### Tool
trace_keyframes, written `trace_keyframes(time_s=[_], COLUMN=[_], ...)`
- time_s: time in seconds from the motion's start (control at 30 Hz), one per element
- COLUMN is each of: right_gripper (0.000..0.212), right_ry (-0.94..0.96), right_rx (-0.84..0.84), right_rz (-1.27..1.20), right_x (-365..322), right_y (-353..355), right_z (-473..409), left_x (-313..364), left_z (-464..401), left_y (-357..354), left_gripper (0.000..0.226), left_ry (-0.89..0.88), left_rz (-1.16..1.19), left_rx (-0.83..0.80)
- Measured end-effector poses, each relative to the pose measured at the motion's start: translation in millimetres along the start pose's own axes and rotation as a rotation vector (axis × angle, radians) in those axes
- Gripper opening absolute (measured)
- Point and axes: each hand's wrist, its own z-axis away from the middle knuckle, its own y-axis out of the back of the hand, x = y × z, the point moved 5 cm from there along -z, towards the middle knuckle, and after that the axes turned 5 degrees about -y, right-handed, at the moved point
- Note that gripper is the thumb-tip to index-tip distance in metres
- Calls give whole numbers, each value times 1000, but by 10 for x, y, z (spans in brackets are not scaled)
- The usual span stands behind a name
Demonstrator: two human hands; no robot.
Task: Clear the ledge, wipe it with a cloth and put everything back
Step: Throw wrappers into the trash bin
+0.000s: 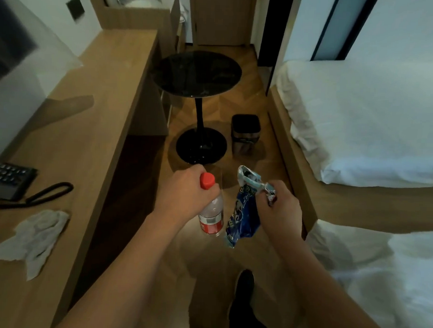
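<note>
Ledge (71, 139): cloth (33, 236); left hand (182, 192) holds bottle (210, 212); right hand (280, 210) holds bag (243, 214)

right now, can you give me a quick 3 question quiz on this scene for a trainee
1. True or false: the cloth lies on the wooden ledge.
2. What does the left hand grip? A) a phone B) a red-capped bottle C) a cup
3. Fill in: the right hand pinches the top of a blue ____.

Key: 1 true; 2 B; 3 snack bag.
</note>
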Motion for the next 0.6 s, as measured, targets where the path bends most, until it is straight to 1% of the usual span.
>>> trace_keyframes(time_s=[0.13, 0.23, 0.43, 0.6], right_gripper=[7, 10, 15, 15], right_ry=[3, 9, 4, -23], right_rx=[-10, 3, 29, 6], right_rz=[5, 12, 1, 5], right_x=[186, 244, 252, 300], right_y=[-83, -39, 1, -189], right_z=[-866, -1546, -2680, -3535], left_x=[133, 323, 663, 658], left_z=[-803, -1425, -2520, -3378], left_y=[-212, -249, -229, -338], left_gripper=[20, 19, 18, 21], left_ry=[41, 35, 3, 13], left_rz=[10, 23, 62, 55], left_rx=[-34, -45, 20, 5])
